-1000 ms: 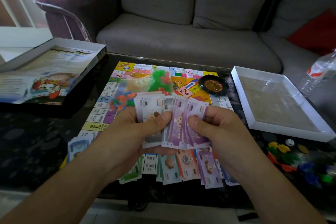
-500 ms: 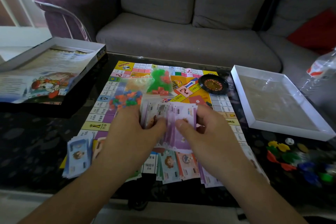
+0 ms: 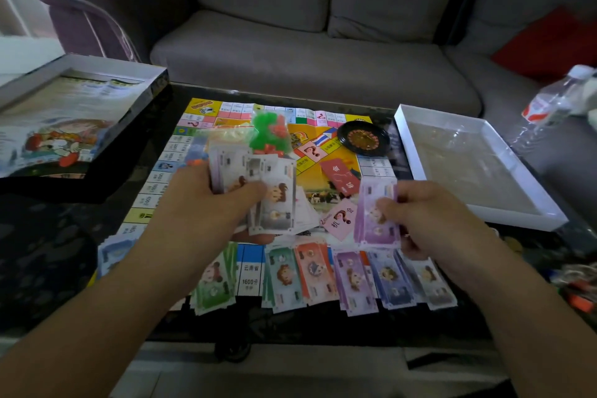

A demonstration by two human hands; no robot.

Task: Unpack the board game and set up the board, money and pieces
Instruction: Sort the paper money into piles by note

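Two hands sort money: our left hand [image 3: 206, 200] grips mixed notes [image 3: 274, 197]; right fingers [image 3: 387, 203] pinch purple notes [image 3: 376, 216], which next belong on the purple pile [image 3: 355, 278] below them.

Home living room: grey sofa [image 3: 307, 52] with cushions behind dark coffee table [image 3: 48, 236].

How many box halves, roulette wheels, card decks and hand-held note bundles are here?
Box halves: 2, printed half, white half
Roulette wheel: 1
Card decks: 2, red deck, pink deck
Held bundles: 2, pale bundle in left hand, purple bundle in right hand
Total: 7
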